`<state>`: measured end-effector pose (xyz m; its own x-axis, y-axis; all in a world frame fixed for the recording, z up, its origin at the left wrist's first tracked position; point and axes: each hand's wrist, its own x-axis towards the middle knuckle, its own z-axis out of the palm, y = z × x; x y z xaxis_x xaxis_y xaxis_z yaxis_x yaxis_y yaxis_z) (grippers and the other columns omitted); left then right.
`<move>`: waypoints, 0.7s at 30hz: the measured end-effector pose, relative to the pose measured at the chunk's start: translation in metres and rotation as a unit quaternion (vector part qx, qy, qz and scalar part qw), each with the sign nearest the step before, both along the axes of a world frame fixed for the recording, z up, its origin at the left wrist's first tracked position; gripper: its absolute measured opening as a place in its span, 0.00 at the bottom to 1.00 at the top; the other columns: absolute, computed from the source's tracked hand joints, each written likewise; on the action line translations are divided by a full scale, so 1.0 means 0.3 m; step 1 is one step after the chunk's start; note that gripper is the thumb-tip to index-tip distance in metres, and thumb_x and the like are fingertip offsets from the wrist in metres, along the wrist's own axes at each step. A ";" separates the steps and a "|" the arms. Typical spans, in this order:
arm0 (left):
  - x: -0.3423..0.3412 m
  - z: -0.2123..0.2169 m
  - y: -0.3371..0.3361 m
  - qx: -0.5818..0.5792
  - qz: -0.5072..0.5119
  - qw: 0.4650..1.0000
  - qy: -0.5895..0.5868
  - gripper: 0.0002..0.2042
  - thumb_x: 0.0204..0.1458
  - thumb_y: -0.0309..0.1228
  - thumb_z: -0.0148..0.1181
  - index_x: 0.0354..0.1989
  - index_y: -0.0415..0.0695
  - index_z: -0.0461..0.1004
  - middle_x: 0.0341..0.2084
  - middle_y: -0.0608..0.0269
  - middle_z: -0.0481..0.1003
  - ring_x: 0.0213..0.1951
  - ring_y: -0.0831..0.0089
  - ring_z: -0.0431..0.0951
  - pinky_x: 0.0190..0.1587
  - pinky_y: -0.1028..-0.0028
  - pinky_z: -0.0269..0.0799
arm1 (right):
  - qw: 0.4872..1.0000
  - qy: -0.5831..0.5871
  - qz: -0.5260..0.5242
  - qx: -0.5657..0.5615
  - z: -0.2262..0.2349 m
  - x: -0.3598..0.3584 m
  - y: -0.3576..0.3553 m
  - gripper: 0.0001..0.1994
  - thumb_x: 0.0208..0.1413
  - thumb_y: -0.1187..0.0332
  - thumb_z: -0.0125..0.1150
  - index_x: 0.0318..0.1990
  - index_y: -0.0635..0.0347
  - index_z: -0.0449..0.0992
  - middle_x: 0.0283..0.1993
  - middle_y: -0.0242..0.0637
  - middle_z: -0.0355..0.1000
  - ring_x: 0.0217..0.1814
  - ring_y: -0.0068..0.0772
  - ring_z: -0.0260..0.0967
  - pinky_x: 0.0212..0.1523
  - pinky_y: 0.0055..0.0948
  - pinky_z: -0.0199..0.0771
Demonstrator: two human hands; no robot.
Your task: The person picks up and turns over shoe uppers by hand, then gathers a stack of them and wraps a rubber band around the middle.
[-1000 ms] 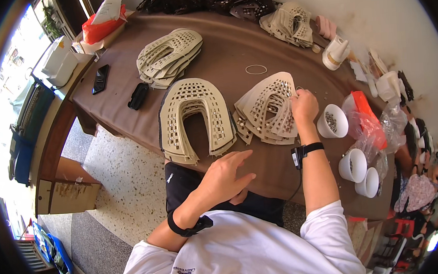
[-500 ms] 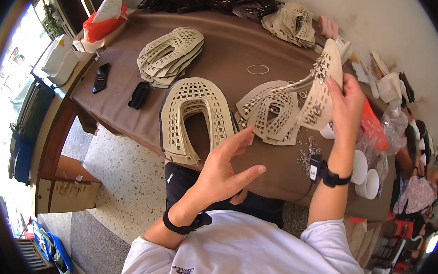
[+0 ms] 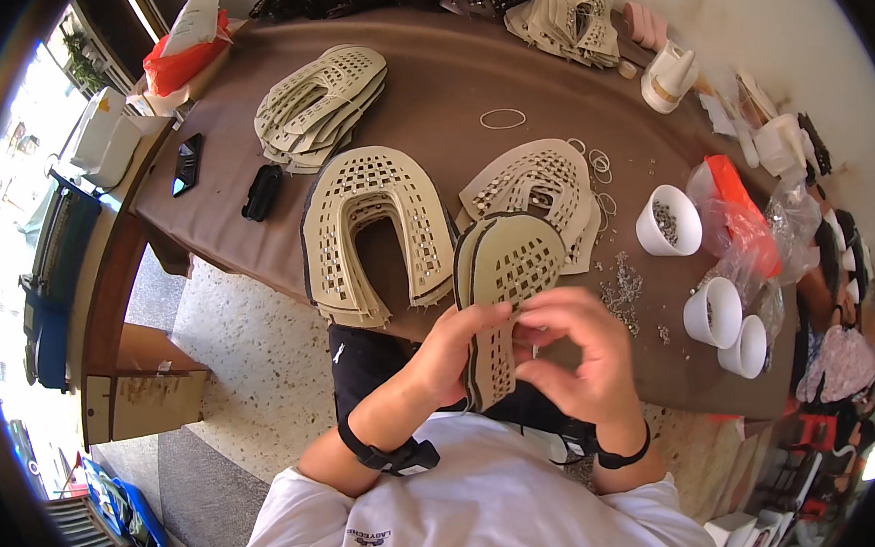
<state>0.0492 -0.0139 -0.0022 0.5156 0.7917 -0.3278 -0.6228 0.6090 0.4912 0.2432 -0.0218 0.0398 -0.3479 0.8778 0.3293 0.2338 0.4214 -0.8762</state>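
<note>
In front of me I hold a beige perforated shoe upper (image 3: pixel 517 259), dark along its edge and folded, in upright position. My left hand (image 3: pixel 443 358) is closed on its lower left side, thumb across the front. My right hand (image 3: pixel 587 350) is at its right edge, fingers and thumb curled against it and slightly blurred. Behind it lies a pile of similar uppers (image 3: pixel 542 172), some set with metal studs. To the left is a U-shaped stack of uppers (image 3: pixel 331 250), and farther back another bundle of them (image 3: pixel 322 100).
Loose metal studs (image 3: pixel 621 292) lie right of my hands. Beyond them stand white cups, one with studs (image 3: pixel 668 221). Rubber bands (image 3: pixel 503 118), a black phone (image 3: pixel 187 164) and a black case (image 3: pixel 262 192) lie on the brown-covered table (image 3: pixel 426 84). Plastic bags (image 3: pixel 740 220) sit at the right.
My right hand has come down and left from above the pile, bringing an upper to my left hand. My left hand, open before, now grips it. The white cups now show fully.
</note>
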 end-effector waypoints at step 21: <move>-0.139 -0.012 -0.087 0.099 -0.253 0.961 -0.042 0.20 0.57 0.39 0.61 0.49 0.33 0.77 0.31 0.57 0.78 0.32 0.68 0.78 0.37 0.72 0.73 | 0.945 0.246 -0.029 -0.215 -0.126 0.012 0.036 0.13 0.62 0.80 0.64 0.51 0.66 0.69 0.53 0.41 0.76 0.49 0.22 0.76 0.49 0.23 0.77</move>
